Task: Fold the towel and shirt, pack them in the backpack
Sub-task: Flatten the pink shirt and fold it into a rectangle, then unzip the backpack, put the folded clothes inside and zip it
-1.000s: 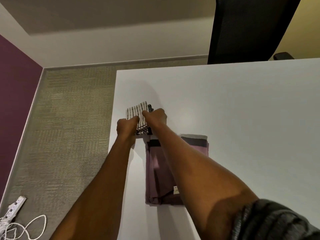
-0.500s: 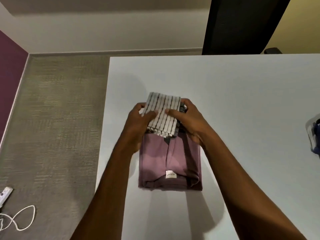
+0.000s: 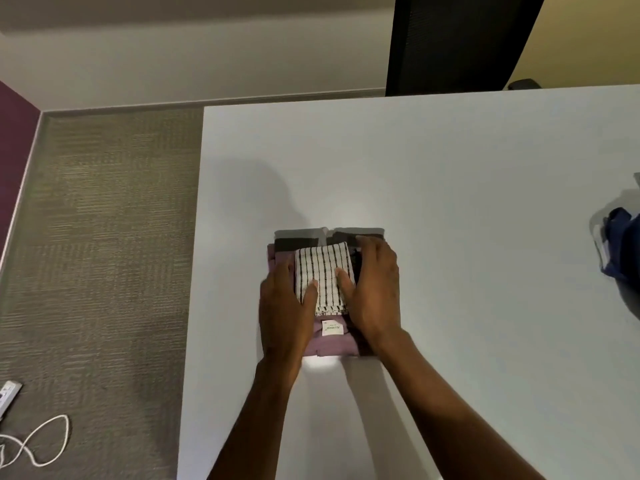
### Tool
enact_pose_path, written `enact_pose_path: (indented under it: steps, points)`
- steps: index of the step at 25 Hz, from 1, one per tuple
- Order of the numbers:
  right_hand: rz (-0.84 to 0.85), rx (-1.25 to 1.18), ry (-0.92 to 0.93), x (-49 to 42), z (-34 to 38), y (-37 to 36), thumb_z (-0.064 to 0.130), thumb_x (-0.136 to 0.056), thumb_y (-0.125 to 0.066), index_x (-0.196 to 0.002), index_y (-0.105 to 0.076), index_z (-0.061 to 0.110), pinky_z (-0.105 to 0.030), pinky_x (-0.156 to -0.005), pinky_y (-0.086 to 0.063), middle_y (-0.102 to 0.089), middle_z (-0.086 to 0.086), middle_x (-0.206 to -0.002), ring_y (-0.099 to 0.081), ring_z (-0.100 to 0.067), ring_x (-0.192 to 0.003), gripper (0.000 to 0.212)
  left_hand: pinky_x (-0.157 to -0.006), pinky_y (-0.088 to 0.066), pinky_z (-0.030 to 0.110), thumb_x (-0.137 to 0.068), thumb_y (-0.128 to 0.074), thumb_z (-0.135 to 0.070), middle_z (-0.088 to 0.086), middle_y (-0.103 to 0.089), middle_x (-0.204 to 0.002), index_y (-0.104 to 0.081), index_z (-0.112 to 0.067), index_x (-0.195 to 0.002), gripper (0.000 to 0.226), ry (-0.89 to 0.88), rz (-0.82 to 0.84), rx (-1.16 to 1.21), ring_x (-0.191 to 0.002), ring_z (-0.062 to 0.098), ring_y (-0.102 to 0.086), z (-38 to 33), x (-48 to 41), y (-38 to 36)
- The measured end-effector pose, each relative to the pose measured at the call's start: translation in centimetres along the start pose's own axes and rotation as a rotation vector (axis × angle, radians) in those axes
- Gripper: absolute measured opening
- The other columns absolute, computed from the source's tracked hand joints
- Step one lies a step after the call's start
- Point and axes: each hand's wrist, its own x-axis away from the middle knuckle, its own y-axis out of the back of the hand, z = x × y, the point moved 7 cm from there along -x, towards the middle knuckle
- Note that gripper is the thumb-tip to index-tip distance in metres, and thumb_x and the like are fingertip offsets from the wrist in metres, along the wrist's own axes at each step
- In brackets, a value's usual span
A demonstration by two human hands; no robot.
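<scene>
A folded white towel with black stripes [image 3: 323, 271] lies on top of a folded mauve shirt [image 3: 329, 342] with a dark band at its far end and a white label facing up. The stack sits on the white table [image 3: 467, 188] near its left edge. My left hand [image 3: 284, 306] lies along the towel's left side, thumb on the towel. My right hand [image 3: 375, 289] lies along its right side, fingers stretched over the shirt, thumb on the towel. Part of a dark blue backpack [image 3: 621, 251] shows at the right edge.
The table's left edge [image 3: 194, 271] drops to grey carpet. A black chair back [image 3: 460, 43] stands behind the table's far edge. On the floor at lower left lie a white cable [image 3: 45, 441] and a power strip [image 3: 7, 393].
Both hands carried the folded towel from the table's far left back onto the shirt and set it down. The hands now lie flat beside it.
</scene>
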Motion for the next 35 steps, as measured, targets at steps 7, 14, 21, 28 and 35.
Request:
enact_pose_path:
  steps: [7, 14, 21, 28, 35]
  points:
    - [0.219, 0.38, 0.2, 3.1, -1.3, -6.2, 0.043, -0.108, -0.043, -0.166, -0.01, 0.016, -0.05, -0.129, -0.015, -0.003, -0.004, -0.173, 0.0, -0.021, -0.16, 0.071, -0.122, -0.028, 0.063, -0.108, -0.044, -0.035, -0.008, 0.003, -0.174, 0.014, -0.034, -0.164, 0.081, -0.575, 0.109, -0.271, -0.159, 0.028, -0.019, 1.0, 0.1, -6.5]
    - [0.257, 0.355, 0.221, 2.8, -2.0, -8.3, 0.051, -0.108, -0.035, -0.166, -0.007, 0.022, -0.052, -0.129, 0.001, 0.0, 0.001, -0.173, 0.008, -0.019, -0.16, 0.071, -0.128, -0.013, 0.052, -0.106, -0.024, -0.064, -0.016, 0.015, -0.172, 0.015, -0.032, -0.164, 0.077, -0.557, -0.031, -0.205, -0.16, 0.014, -0.005, 3.4, -0.2, -6.4]
    - [0.336, 0.334, 0.253, 2.3, -0.2, -9.2, 0.044, -0.111, -0.018, -0.166, -0.004, 0.024, -0.048, -0.129, 0.006, 0.006, 0.004, -0.173, 0.015, -0.016, -0.158, 0.06, -0.128, -0.02, 0.046, -0.103, -0.045, -0.045, -0.001, -0.007, -0.174, 0.007, -0.024, -0.166, 0.085, -0.61, -0.104, -0.374, -0.16, 0.022, -0.013, 3.5, -0.3, -4.0]
    - [0.324, 0.347, 0.316, 3.7, -0.5, -2.9, 0.051, -0.111, -0.021, -0.165, -0.018, 0.023, -0.045, -0.131, -0.005, -0.013, 0.002, -0.173, -0.004, -0.017, -0.16, 0.06, -0.128, -0.017, 0.058, -0.108, -0.028, -0.047, 0.015, -0.035, -0.166, -0.032, -0.009, -0.161, 0.065, -0.427, 0.035, -0.623, -0.155, 0.034, -0.032, 1.1, 1.8, -3.4]
    - [0.228, 0.404, 0.133, 8.6, -6.9, 7.5, 0.057, -0.109, -0.019, -0.164, -0.021, 0.027, -0.038, -0.129, 0.0, -0.016, 0.003, -0.172, -0.011, -0.016, -0.159, 0.063, -0.123, -0.019, 0.066, -0.11, -0.03, -0.036, 0.024, -0.044, -0.158, -0.048, 0.001, -0.149, 0.056, -0.573, 0.031, -0.571, -0.149, 0.041, -0.039, -6.1, 9.5, -7.6]
